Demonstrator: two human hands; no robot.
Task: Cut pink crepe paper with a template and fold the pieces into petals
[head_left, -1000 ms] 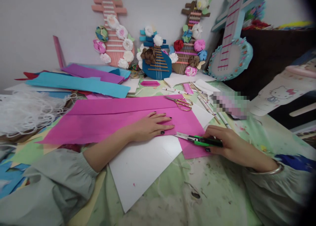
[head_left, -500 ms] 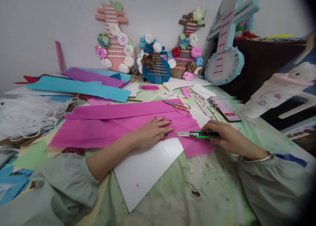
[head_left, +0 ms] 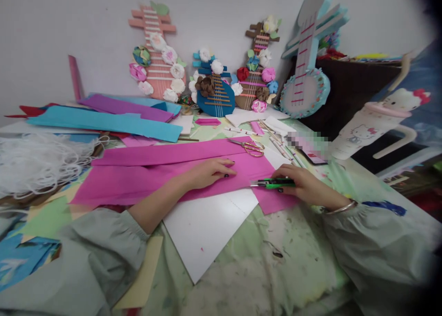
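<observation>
A large pink paper sheet lies across the table, its right part over a white board. My left hand rests on the pink sheet, fingers pointing right and somewhat apart, holding nothing. In my right hand is a green and black utility knife, its blade pointing left at the sheet's lower right part. A pink piece sits under and below the knife. Gold-handled scissors lie on a folded pink strip behind my hands.
White cord is heaped at the left, near blue and purple paper. Paper-flowered instrument models lean on the wall. At the right are a phone and a white cup.
My left hand has shifted left on the sheet and its fingers have drawn together somewhat. The knife has moved slightly, with less blade showing. The whole view has shifted a little.
</observation>
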